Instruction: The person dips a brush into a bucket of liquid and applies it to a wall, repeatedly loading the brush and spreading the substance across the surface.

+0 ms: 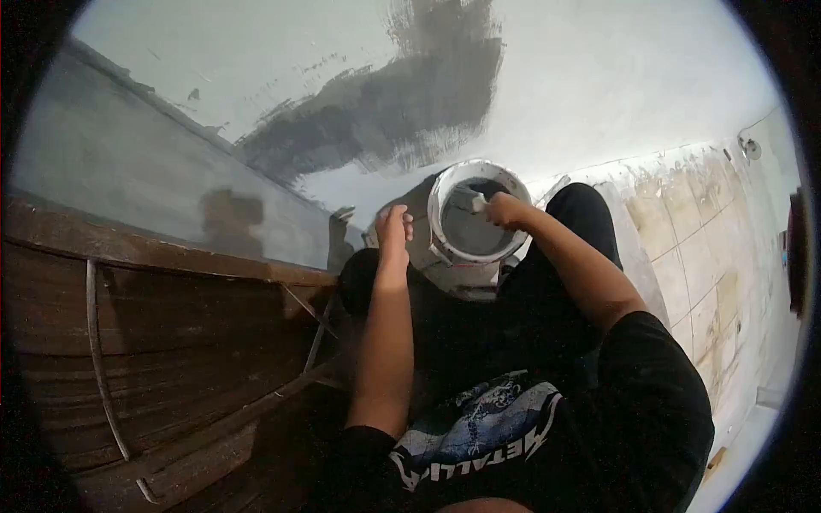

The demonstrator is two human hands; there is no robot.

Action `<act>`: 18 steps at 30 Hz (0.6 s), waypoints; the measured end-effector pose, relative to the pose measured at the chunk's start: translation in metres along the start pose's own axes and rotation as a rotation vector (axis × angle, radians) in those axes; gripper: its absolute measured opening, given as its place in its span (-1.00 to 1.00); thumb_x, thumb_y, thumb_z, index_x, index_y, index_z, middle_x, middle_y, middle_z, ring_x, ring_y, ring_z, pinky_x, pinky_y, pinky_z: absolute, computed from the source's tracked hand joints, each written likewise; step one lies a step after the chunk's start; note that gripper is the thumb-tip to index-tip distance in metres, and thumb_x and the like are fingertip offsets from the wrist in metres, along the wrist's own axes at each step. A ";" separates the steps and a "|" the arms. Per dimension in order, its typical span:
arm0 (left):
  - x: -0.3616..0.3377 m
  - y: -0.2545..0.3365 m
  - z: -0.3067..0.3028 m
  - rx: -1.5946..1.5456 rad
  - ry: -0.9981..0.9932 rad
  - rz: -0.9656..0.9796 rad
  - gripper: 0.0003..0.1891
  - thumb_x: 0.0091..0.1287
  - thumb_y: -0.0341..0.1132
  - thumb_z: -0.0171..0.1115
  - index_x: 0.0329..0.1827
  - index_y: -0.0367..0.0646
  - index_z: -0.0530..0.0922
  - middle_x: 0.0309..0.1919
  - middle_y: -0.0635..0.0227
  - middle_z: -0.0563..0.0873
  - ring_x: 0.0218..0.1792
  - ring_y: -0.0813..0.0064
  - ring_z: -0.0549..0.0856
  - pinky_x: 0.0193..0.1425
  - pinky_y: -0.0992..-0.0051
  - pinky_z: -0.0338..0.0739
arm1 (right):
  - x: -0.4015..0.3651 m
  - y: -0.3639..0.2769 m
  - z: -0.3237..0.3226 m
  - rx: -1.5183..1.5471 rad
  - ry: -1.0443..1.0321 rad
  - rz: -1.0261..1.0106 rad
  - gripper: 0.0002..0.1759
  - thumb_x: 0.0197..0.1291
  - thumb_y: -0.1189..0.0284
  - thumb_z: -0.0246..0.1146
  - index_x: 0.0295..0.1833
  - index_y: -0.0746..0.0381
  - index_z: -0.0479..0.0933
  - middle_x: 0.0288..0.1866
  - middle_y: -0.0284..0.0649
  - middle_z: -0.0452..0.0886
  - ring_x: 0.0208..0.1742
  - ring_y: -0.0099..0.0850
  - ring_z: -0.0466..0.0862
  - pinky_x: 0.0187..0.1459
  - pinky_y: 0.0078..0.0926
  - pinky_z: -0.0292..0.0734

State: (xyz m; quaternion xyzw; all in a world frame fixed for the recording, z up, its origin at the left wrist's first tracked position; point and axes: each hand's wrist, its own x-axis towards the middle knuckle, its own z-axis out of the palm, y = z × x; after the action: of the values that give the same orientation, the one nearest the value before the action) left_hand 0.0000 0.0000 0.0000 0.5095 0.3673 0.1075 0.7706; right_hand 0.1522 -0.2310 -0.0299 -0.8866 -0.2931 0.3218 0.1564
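My right hand point(506, 210) is closed around a paintbrush point(469, 200), its head over the grey paint point(475, 232) inside a round white bucket point(438, 205). Paint smears mark the bucket's rim, and its wire handle hangs down at the near side. Left of the bucket, my left hand point(394, 227) is raised with its fingers curled in, and nothing shows in it. My knees, in dark trousers, are on both sides of the bucket.
Behind the bucket a white wall point(590, 94) carries a broad dark grey painted patch point(402, 103). A grey wall section point(145, 162) meets it at left, above a dark brown wooden piece point(197, 342) with thin rods. Stained floor tiles point(693, 256) lie at right.
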 end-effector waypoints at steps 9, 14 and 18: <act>-0.020 -0.029 -0.007 0.066 -0.035 -0.077 -0.77 0.20 -0.25 0.22 -0.17 -0.18 0.51 -0.52 0.38 0.57 -0.65 0.58 0.45 -0.61 0.53 0.30 | -0.037 -0.017 0.036 -0.234 0.103 0.094 -0.75 0.09 0.44 0.17 -0.15 0.35 0.59 -0.15 0.12 0.66 -0.07 0.00 0.67 -0.06 -0.14 0.59; -0.022 -0.029 -0.004 0.068 -0.046 -0.036 -0.80 0.19 -0.26 0.17 -0.25 -0.21 0.50 -0.55 0.40 0.56 -0.66 0.61 0.45 -0.64 0.58 0.28 | -0.012 -0.012 0.052 -0.115 0.275 0.080 -0.72 0.00 0.30 0.37 -0.29 0.31 0.64 -0.27 0.09 0.66 -0.13 -0.01 0.67 -0.10 -0.14 0.55; -0.018 -0.030 -0.009 0.070 -0.036 -0.027 -0.79 0.19 -0.26 0.16 -0.26 -0.22 0.49 -0.54 0.39 0.57 -0.67 0.62 0.44 -0.65 0.59 0.25 | -0.007 -0.011 0.062 -0.002 0.335 -0.057 -0.65 -0.02 0.23 0.42 -0.31 0.32 0.64 -0.33 0.06 0.67 -0.20 -0.06 0.69 -0.16 -0.19 0.57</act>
State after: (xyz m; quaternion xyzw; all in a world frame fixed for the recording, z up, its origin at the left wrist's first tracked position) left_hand -0.0247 -0.0167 -0.0195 0.5330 0.3639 0.0747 0.7602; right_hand 0.1022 -0.2213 -0.0670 -0.9194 -0.2882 0.1646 0.2113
